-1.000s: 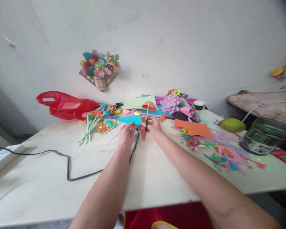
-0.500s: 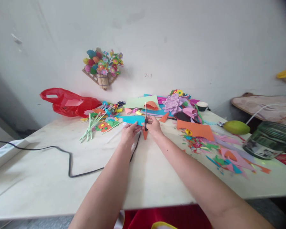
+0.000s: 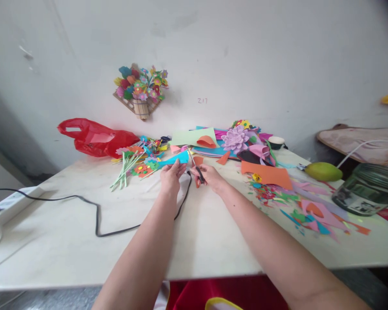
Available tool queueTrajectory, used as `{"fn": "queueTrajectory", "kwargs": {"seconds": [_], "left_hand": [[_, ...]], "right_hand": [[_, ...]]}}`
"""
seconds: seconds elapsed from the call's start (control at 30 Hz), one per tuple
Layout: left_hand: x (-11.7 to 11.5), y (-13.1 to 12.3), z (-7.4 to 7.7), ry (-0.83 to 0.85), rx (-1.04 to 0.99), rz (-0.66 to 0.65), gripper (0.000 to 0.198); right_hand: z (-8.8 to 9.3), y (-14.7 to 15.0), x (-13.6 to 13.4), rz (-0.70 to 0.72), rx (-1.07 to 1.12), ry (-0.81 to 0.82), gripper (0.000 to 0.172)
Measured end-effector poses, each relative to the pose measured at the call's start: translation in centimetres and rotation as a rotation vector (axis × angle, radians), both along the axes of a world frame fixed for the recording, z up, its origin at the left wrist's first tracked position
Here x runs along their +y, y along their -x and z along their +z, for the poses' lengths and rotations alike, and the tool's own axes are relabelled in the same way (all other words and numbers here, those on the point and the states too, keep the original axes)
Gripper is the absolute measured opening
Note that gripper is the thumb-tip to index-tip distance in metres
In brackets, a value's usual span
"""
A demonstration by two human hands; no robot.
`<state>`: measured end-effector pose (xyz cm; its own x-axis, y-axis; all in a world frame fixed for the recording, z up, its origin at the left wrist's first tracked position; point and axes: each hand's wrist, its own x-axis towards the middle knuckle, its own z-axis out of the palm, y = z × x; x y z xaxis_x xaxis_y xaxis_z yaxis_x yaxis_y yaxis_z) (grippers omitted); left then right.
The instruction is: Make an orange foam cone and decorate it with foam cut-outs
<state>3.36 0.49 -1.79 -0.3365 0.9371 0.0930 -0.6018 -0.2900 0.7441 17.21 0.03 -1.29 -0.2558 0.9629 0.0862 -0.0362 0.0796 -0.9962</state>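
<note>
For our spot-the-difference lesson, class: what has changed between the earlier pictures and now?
The scissors in the right hand tipped from upright to lean left; the blue piece in the left hand tilted, right end up. Both hands kept their hold.

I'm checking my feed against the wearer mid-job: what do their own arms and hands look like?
The left hand and right hand are ungloved. Both forearms are bare, with no sleeve or watch showing; the right has a small dark spot. Below, red cloth with yellow edging shows, apparently clothing.
</note>
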Motion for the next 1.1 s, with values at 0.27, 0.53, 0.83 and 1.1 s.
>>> {"fn": "queueTrajectory", "kwargs": {"seconds": [0.27,0.53,0.83,1.1], "left_hand": [[0.2,0.4,0.2,0.004,-0.099,0.016,0.015],[0.0,0.2,0.4,0.033,-0.191,0.02,0.005],[-0.3,-1.0,0.4,0.061,-0.249,-0.02,0.005],[-0.5,-1.8,0.2,0.036,-0.268,-0.062,0.004]], "right_hand": [[0.5,-2.1,-0.3,0.207,-0.093,0.026,0.042],[0.8,-2.8,-0.4,0.339,-0.198,-0.049,0.041],[-0.1,-1.1,-0.4,0.269,-0.173,-0.074,0.039],[-0.2,-0.4,-0.7,0.175,-0.141,-0.086,0.041]]}}
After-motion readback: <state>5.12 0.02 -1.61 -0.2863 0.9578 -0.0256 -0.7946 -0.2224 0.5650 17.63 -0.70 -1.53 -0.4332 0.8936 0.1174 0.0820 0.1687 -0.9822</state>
